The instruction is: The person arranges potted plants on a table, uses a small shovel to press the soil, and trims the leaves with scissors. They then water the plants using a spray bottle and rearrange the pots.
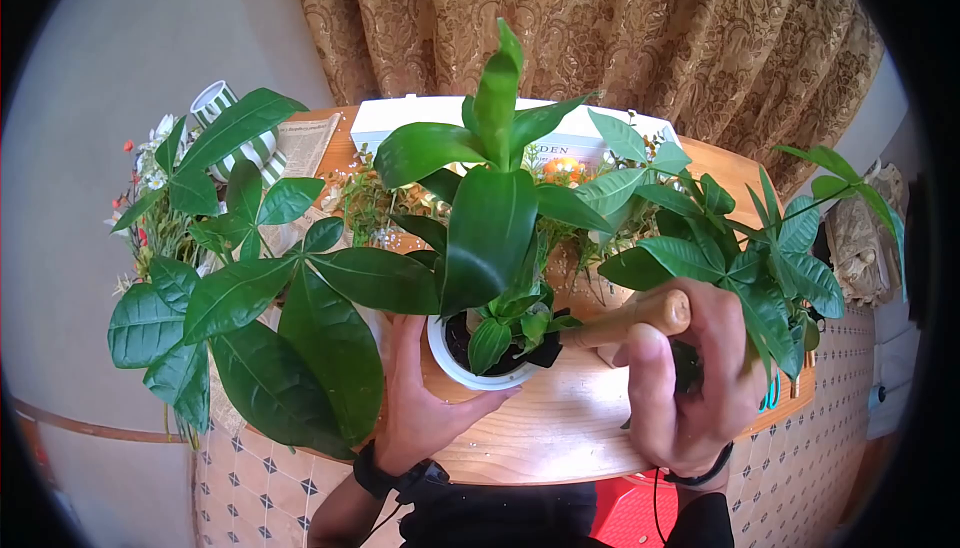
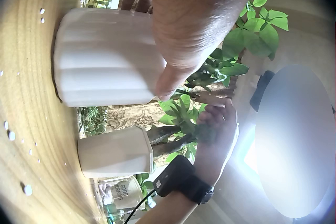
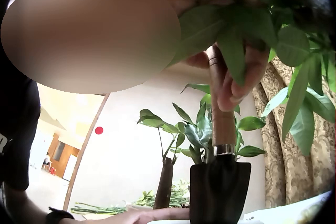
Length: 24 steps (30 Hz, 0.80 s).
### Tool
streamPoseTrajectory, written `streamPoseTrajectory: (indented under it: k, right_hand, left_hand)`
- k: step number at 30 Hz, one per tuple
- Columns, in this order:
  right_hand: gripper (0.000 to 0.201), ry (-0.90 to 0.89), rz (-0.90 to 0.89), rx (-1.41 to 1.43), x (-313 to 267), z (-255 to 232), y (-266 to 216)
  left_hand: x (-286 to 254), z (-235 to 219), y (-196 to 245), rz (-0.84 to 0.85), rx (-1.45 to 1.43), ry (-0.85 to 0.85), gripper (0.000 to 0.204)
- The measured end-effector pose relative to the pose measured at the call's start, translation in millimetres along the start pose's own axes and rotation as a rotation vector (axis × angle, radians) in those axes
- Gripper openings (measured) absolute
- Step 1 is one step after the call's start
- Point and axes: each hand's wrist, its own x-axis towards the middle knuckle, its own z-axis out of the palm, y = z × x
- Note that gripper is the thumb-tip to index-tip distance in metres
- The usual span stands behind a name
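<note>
The right hand [image 1: 705, 378] is on the near right side, its fingers and thumb curled round the round wooden handle of a little trowel [image 1: 630, 324]. The trowel points left, and its dark, flat blade is at the right edge of a white pot [image 1: 482, 382]. The left hand [image 1: 425, 408] holds the pot, fingers on its left side and thumb along its near side. The pot is round, with soft ridges down its smooth wall, and dark, crumbly soil [image 1: 456, 340] is inside. Leaves hide part of the pot, so I can't be sure whether the blade touches the soil. The shiny wooden table [image 1: 560, 438] is under it. Big, smooth green leaves [image 1: 490, 233] rise above the pot. Farther off are a long white box [image 1: 400, 118] and a brown curtain [image 1: 590, 8] with wavy folds and a flowery pattern.
</note>
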Motion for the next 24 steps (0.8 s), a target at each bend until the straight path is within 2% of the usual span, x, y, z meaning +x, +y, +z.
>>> streamPoseTrajectory:
  k: [7,9,13,15,19,22,24]
  right_hand:
    - [0.030,-0.063,-0.076,-0.139,5.1,-2.5,-0.2]
    - [0.018,-0.076,-0.040,-0.063,6.6,-0.8,-1.9]
    - [0.017,-0.049,-0.041,-0.058,4.2,0.2,-1.0]
    - [0.032,-0.054,-0.009,-0.009,2.8,-2.5,0.5]
    - [0.032,-0.064,0.026,0.014,-0.1,-3.0,1.4]
    - [0.032,-0.068,-0.011,-0.035,2.9,-1.4,1.4]
    - [0.017,-0.063,-0.069,-0.087,5.3,0.3,-0.4]
  left_hand:
    - [0.1,0.3,-0.8,-0.017,-0.031,0.007,0.106]
    - [-0.5,0.3,-0.7,-0.018,-0.027,0.006,0.107]
    - [0.2,0.0,-0.3,-0.027,-0.033,-0.007,0.109]
    - [0.1,-0.3,-0.7,-0.017,-0.025,-0.005,0.110]
    - [-2.2,0.4,-4.8,-0.007,-0.023,-0.005,0.111]
    - [-2.3,0.5,-6.0,0.004,0.015,0.003,0.113]
    - [-2.0,0.5,-3.1,-0.005,0.012,0.001,0.113]
